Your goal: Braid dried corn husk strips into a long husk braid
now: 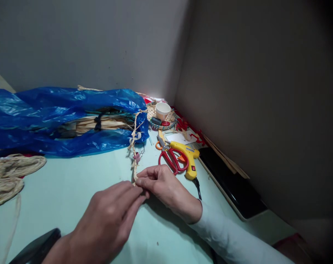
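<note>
A braided straw cord (134, 154) runs across the pale green table (72, 190) from the blue plastic bag toward me. My left hand (108, 220) and my right hand (163, 187) meet at its near end, both pinching the cord between fingertips. A small pink clip (137, 157) hangs on the cord midway. The cord's far end loops up over the bag's opening.
A blue plastic bag (45, 113) holding dried straw bundles lies at the back left. Coils of pale rope (9, 172) sit at the left edge. Red-handled scissors (172, 159), a yellow glue gun (188, 156), a woven tray with a white cup (162, 110) and a dark flat device (229, 183) lie at right by the wall.
</note>
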`<state>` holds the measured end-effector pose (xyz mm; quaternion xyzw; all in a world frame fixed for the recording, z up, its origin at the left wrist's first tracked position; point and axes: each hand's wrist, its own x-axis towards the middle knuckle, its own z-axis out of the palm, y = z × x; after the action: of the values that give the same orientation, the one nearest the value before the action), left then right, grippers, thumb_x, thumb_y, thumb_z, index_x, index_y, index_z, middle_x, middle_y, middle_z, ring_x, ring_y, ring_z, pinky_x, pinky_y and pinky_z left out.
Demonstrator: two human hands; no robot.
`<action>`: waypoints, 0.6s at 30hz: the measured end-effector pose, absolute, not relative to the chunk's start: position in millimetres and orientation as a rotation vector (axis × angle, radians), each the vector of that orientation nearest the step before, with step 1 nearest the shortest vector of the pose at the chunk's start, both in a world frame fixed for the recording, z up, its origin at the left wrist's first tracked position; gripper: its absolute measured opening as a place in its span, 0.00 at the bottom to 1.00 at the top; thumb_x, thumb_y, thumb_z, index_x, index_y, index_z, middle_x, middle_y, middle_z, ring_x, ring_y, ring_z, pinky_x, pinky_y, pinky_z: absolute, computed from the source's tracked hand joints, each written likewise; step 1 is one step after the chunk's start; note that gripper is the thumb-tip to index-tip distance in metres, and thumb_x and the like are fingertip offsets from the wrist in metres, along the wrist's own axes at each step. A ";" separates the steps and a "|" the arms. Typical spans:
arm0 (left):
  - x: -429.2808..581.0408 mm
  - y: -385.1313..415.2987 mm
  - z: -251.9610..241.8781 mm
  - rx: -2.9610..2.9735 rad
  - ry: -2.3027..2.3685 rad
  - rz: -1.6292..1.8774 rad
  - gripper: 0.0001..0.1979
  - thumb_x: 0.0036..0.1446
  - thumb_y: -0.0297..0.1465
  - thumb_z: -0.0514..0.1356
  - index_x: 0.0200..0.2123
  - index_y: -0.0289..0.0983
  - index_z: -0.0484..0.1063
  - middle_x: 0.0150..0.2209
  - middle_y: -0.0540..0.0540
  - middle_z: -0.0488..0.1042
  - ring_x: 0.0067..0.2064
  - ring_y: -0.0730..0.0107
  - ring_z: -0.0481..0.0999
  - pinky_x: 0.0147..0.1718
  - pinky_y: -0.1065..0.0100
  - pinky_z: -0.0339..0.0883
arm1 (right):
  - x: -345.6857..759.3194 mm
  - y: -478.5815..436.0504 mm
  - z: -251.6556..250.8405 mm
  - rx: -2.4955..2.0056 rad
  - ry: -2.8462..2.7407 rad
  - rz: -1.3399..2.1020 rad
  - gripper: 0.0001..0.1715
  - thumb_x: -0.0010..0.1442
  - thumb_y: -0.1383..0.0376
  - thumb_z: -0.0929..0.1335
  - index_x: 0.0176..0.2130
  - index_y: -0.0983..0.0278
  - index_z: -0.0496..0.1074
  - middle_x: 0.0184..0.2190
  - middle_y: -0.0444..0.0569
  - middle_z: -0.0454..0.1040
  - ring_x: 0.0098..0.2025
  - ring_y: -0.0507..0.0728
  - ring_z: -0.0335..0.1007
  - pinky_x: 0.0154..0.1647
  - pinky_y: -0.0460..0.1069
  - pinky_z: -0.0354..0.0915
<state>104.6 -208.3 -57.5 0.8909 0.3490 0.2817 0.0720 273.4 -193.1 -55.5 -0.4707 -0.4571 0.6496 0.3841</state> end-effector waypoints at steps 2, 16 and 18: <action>100.6 -197.3 -50.5 2.283 1.274 0.801 0.11 0.65 0.33 0.56 0.31 0.41 0.76 0.30 0.48 0.78 0.32 0.64 0.77 0.32 0.68 0.66 | 273.7 -193.4 -55.3 -1.192 -1.194 1.630 0.08 0.57 0.72 0.68 0.26 0.68 0.73 0.19 0.41 0.71 0.20 0.47 0.58 0.23 0.43 0.56; 104.8 -177.5 -45.1 1.185 1.013 0.497 0.16 0.49 0.41 0.71 0.40 0.42 0.79 0.27 0.51 0.74 0.31 0.66 0.73 0.30 0.71 0.68 | 272.9 -203.0 -62.9 -1.290 -1.626 1.208 0.09 0.61 0.72 0.64 0.39 0.66 0.75 0.27 0.44 0.74 0.28 0.51 0.67 0.30 0.44 0.60; 103.5 -175.1 -44.5 1.256 0.992 0.461 0.15 0.49 0.42 0.70 0.39 0.43 0.79 0.27 0.50 0.76 0.32 0.63 0.76 0.34 0.67 0.72 | 273.3 -203.3 -61.8 -1.271 -1.660 1.212 0.11 0.62 0.72 0.63 0.40 0.66 0.74 0.28 0.45 0.76 0.29 0.51 0.70 0.31 0.43 0.61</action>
<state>103.5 -175.1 -44.5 0.5579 0.4406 0.2047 0.6728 273.3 -203.3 -61.8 -0.4917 -0.6423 0.4689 0.3547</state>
